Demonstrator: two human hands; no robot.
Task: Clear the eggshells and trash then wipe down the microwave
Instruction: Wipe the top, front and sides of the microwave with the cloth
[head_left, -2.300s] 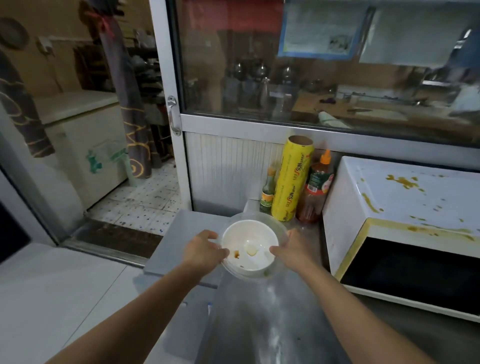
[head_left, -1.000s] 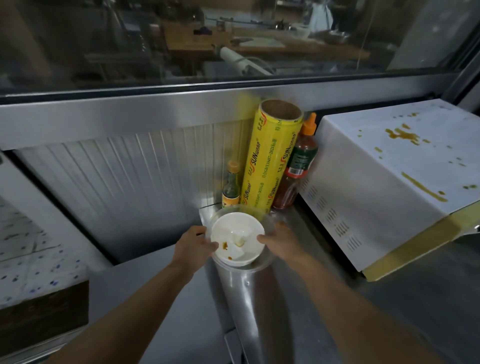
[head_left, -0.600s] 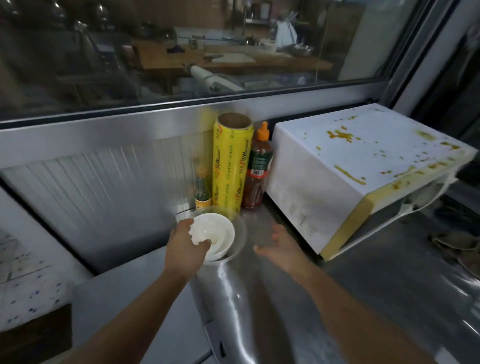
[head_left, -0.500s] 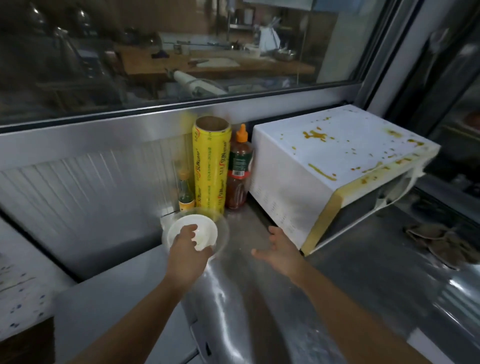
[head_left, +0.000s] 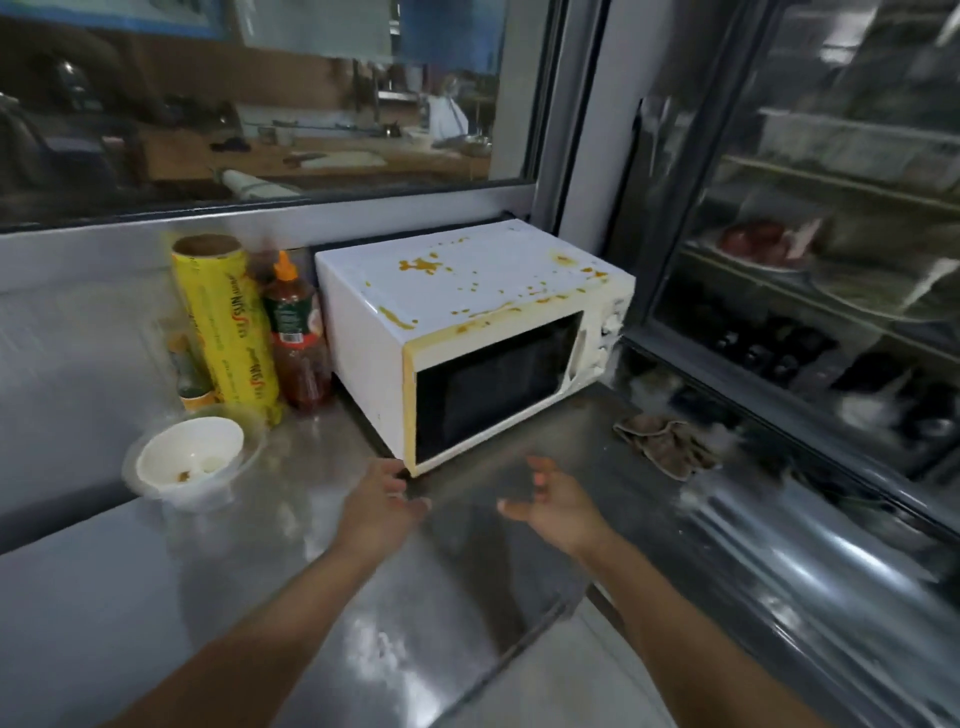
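A white microwave (head_left: 467, 291) spattered with orange-yellow stains stands on the steel counter (head_left: 260, 597), door closed. To its left sits a white bowl (head_left: 189, 460) inside a clear plastic bowl, holding small scraps. My left hand (head_left: 382, 501) hovers empty in front of the microwave's lower left corner, fingers relaxed. My right hand (head_left: 545, 499) hangs empty in front of the microwave door, fingers loosely curled. A crumpled brown cloth (head_left: 665, 441) lies on the counter to the right of the microwave.
A yellow cling-wrap roll (head_left: 228, 322), a red sauce bottle (head_left: 296, 338) and a small green bottle (head_left: 189, 376) stand against the back wall left of the microwave. A glass-door fridge (head_left: 831, 234) fills the right side. A window runs above the counter.
My hands set the bowl down by the bottles and let go of it. Both hands moved right, now empty in front of the microwave. The view swung right.
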